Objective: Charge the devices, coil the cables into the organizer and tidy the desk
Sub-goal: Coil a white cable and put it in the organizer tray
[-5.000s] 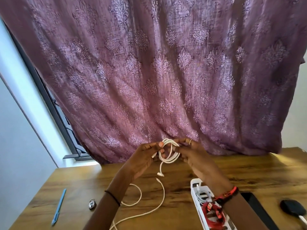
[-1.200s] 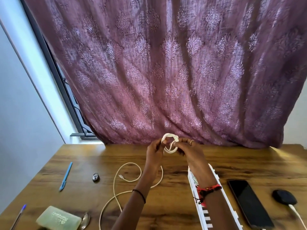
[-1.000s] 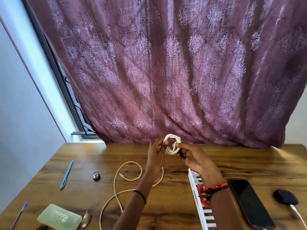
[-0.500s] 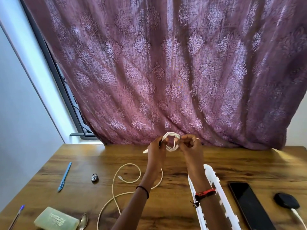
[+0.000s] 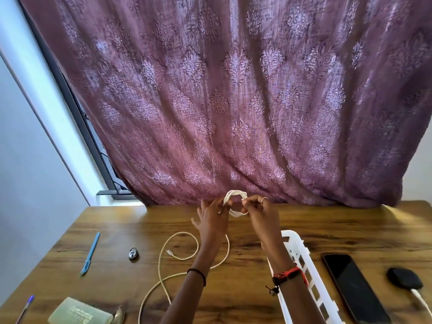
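I hold a small coil of white cable (image 5: 234,201) up above the wooden desk (image 5: 350,228), near its far edge. My left hand (image 5: 211,218) pinches the coil's left side with its outer fingers spread. My right hand (image 5: 259,212), with a ring on it, pinches the right side. A second white cable (image 5: 177,258) lies loose in loops on the desk under my left forearm. The white slotted organizer (image 5: 301,253) lies under my right forearm. To its right are a black phone (image 5: 353,286) and a black charger (image 5: 404,277) with a white lead.
On the left of the desk lie a blue pen (image 5: 90,252), a small padlock (image 5: 133,253), a second pen (image 5: 24,309) and a green pouch (image 5: 79,313) with a spoon beside it. A purple patterned curtain (image 5: 233,101) hangs behind the desk.
The coil has become a tight, neat ring between both hands, and its loose end no longer sticks out to the left. My left fingers have spread out. The view shifted slightly.
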